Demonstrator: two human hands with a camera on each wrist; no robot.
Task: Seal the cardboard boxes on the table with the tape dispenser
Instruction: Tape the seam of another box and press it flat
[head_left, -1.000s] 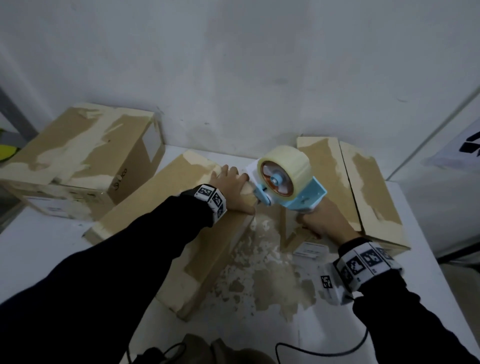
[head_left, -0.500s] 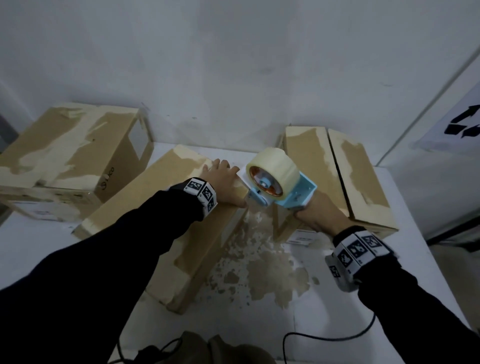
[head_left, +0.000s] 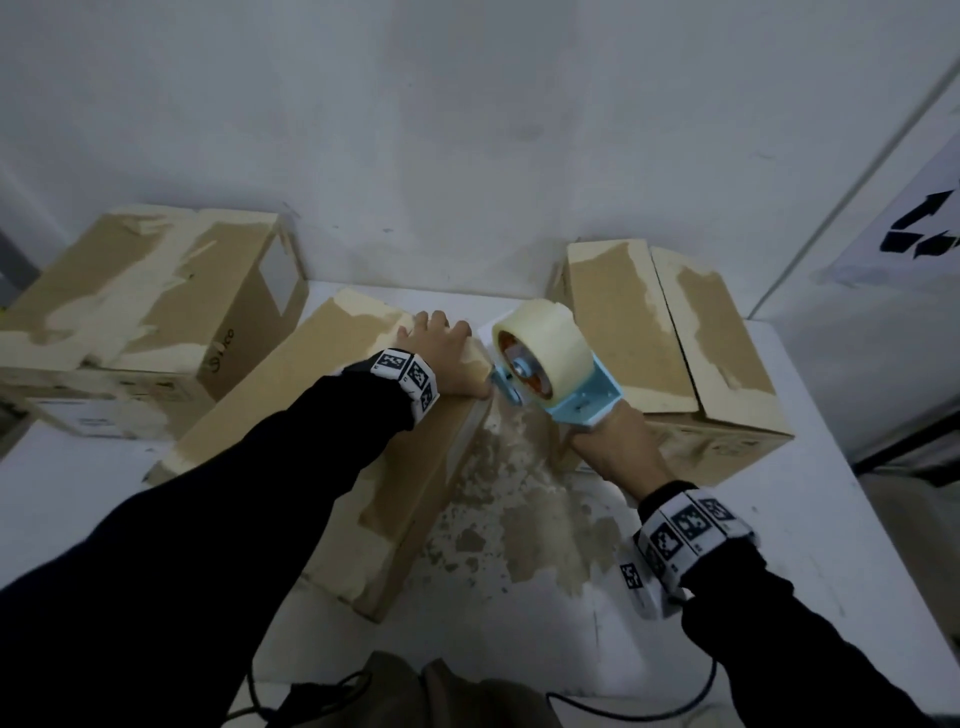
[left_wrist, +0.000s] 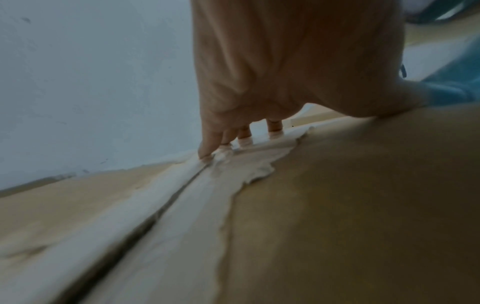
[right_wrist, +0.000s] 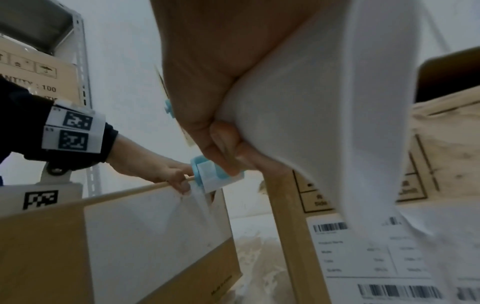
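Cardboard box (head_left: 332, 415) under L hand (head_left: 441, 358), R hand (head_left: 618, 452) grips dispenser (head_left: 550, 364)

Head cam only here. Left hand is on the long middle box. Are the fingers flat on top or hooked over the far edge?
Observer: Left wrist view: the left hand has straight fingers, tips pressing the pale strip on top of the long brown cardboard box.
Operator: Seam shut?
Observer: No. A dark gap shows between the flaps.
Operator: Right-hand grip?
Observer: Right wrist view: the right hand is curled round the white handle of the blue tape dispenser.
Operator: Tape started?
Observer: A clear tape strip appears to run from the dispenser's front onto the box's end face.
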